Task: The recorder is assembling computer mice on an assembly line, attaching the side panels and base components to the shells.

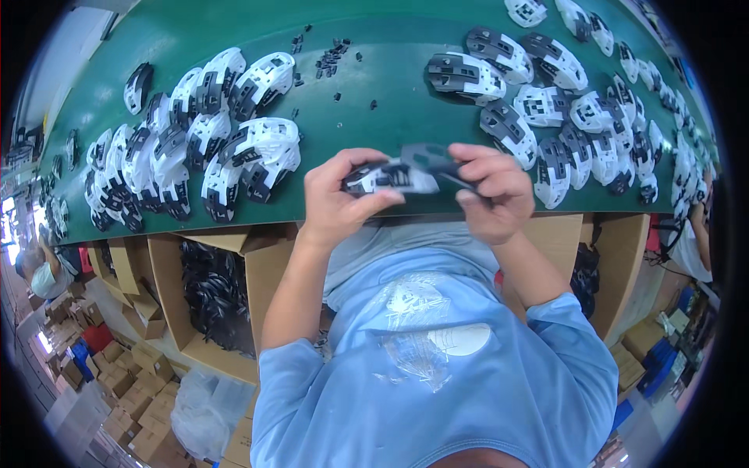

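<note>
Close to the table's near edge, my left hand (331,195) is closed around a white-and-black computer mouse shell (398,179), thumb below and fingers above. Dark slots show in its side. My right hand (499,195) pinches a dark grey cover piece (427,157) between thumb and fingers. That piece is blurred by motion and overlaps the right end of the shell; whether the two are joined I cannot tell. Small black clips (331,61) lie scattered on the table beyond my hands.
The green table (374,101) carries a heap of mouse shells (211,132) on the left and another group (546,105) on the right. Below its edge, a cardboard box (168,288) holds black parts (214,300). Another person (48,269) sits far left.
</note>
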Motion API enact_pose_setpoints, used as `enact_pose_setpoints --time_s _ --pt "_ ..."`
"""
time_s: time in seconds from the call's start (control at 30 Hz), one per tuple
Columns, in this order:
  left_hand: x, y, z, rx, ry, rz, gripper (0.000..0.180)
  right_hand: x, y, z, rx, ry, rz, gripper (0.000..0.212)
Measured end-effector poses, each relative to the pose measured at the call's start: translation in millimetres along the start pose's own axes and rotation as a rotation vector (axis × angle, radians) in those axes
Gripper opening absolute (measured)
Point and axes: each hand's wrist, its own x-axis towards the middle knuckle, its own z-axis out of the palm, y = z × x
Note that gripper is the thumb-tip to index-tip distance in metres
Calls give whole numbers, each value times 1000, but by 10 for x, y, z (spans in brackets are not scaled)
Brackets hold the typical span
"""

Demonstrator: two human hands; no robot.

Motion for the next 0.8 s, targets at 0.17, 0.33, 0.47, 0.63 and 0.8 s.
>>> enact_pose_setpoints --time_s 0.17,0.33,0.47,0.63,0.8 --pt "20 50 40 108 30 95 59 25 0 -19 88 -58 -16 31" --pt "102 20 37 50 -50 166 59 214 42 -176 -105 -348 103 23" --pt "46 44 -3 116 -111 46 57 309 -19 -258 -421 -562 -2 24" --pt "47 60 -3 -58 -100 -146 49 335 -4 -281 -455 -562 -50 24" --pt "79 110 -22 157 -142 -78 40 469 1 -311 -510 -533 -154 19"
